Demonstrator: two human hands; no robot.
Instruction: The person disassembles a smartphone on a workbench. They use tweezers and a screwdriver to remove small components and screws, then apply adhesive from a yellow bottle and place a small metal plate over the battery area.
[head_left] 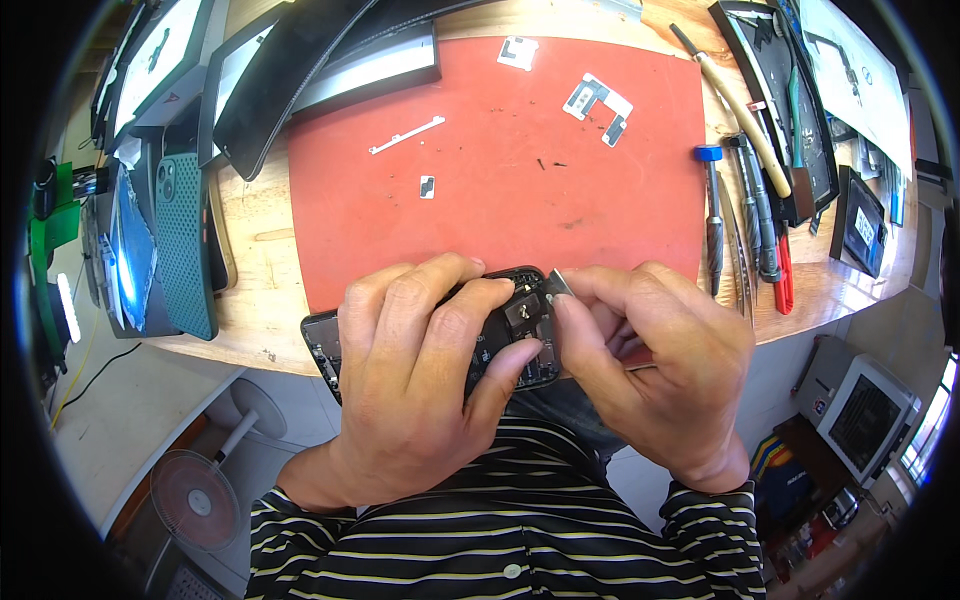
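Observation:
An opened smartphone (pixel 320 340), its inner parts exposed, lies at the near edge of the red mat (pixel 480 215). My left hand (pixel 410 370) is wrapped over its middle, with the fingers at the far edge and the thumb on the near side. Much of the phone is hidden under that hand. At the phone's right end, beside the camera area (pixel 523 312), my right hand (pixel 665 360) pinches a small dark grey, flat metallic piece (pixel 560 285) between thumb and forefinger. Whether the piece is attached to the phone, I cannot tell.
On the mat lie a thin white strip (pixel 407 135), small metal shield plates (pixel 597 103) and several tiny screws. A blue-capped screwdriver (pixel 712 200) and other tools line the right side. A green perforated phone case (pixel 182 245) stands at left, near a black strap (pixel 275 95).

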